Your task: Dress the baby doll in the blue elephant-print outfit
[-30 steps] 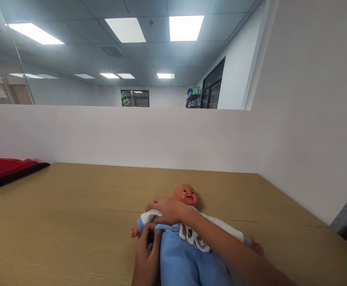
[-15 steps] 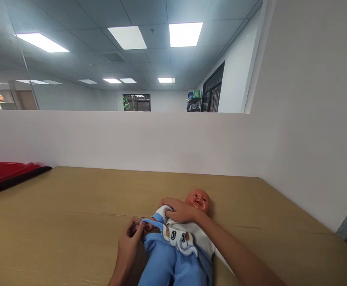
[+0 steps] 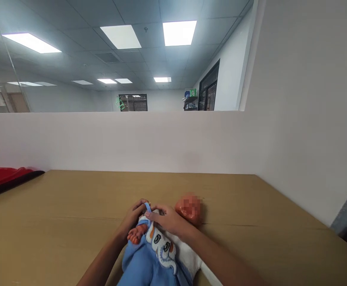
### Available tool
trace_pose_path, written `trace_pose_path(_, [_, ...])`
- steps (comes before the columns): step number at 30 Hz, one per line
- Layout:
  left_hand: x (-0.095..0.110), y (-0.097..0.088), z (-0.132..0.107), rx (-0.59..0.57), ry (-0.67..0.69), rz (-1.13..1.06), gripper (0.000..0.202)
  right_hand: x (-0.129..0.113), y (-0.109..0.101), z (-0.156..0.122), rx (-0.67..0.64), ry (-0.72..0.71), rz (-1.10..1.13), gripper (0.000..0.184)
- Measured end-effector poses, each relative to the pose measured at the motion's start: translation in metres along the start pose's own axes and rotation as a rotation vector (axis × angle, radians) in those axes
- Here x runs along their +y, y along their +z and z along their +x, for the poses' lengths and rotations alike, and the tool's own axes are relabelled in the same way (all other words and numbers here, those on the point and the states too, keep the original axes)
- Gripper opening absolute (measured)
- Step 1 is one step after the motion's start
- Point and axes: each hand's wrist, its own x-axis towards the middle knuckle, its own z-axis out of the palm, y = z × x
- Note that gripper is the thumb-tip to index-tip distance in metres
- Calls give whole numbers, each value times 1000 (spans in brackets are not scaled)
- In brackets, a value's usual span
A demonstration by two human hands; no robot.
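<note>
A baby doll (image 3: 188, 212) lies on its back on the table, its head turned away to the right and its face blurred. It wears a white top (image 3: 184, 248) and blue overalls (image 3: 143, 260) with a cartoon-face bib (image 3: 161, 240). My left hand (image 3: 137, 212) is closed on the blue overall strap (image 3: 147, 207), beside the doll's upper arm. Closed over the doll's shoulder, my right hand (image 3: 166, 218) grips the sleeve, its thumb against the strap. The doll's bare hand (image 3: 137, 233) pokes out below my left hand. My right fingertips are partly hidden.
The brown table (image 3: 87, 194) meets a low white wall (image 3: 132, 141) at the back, with a window opening above it. A red tray-like item with a black edge (image 3: 9, 180) sits at the far left. Another wall (image 3: 304, 131) rises on the right.
My left hand has moved up with the strap, from beside the doll's hand to its upper arm. My right hand has shifted slightly left and down. The doll is tilted more to the left.
</note>
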Motion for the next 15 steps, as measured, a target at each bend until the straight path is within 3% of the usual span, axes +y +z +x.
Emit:
trace_pose_path(2, [0,0,2,-26,-39,22,48,1,3,-3,169,127,-29,28])
trace_pose_path(4, [2,-1,-1,-49,-93,63,51,3,2,-4,255,209,-75,18])
trace_pose_path(6, [6,-2,-9,-77,-166,119,57,4,-2,-6,274,256,-137,11])
trace_pose_path(10, [22,-7,-27,-175,-331,267,70,2,-7,-14,299,316,-293,18])
trace_pose_path(12, [31,-8,-35,-219,-339,392,72,-1,-7,-19,288,304,-354,18])
trace_pose_path(15, [41,-9,-43,-188,-246,662,51,-9,-5,-21,265,269,-418,23])
